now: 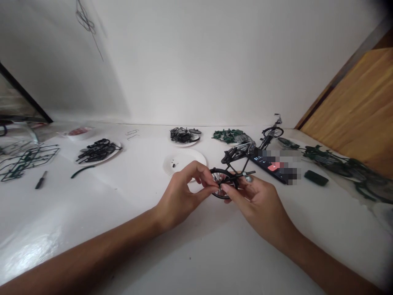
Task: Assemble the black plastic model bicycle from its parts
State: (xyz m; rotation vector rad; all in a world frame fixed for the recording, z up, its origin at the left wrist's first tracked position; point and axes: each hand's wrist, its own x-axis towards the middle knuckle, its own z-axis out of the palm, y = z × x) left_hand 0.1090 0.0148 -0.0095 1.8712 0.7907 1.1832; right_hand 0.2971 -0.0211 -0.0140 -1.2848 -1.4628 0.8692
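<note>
while the left hand and right hand pinch its round black wheel, the black metal model bicycle slants toward the upper right of the frame. the fingers are closed on it.

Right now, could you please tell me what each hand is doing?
Left hand: closed, pinching the model bicycle's wheel.
Right hand: closed on it too.

Just past the right hand, a phone is lying face up, with a mini bike standing behind it. A paper plate is set right ahead of the left hand, and way off left, black parts are piled on another plate, near a tool and green sprues.
</note>
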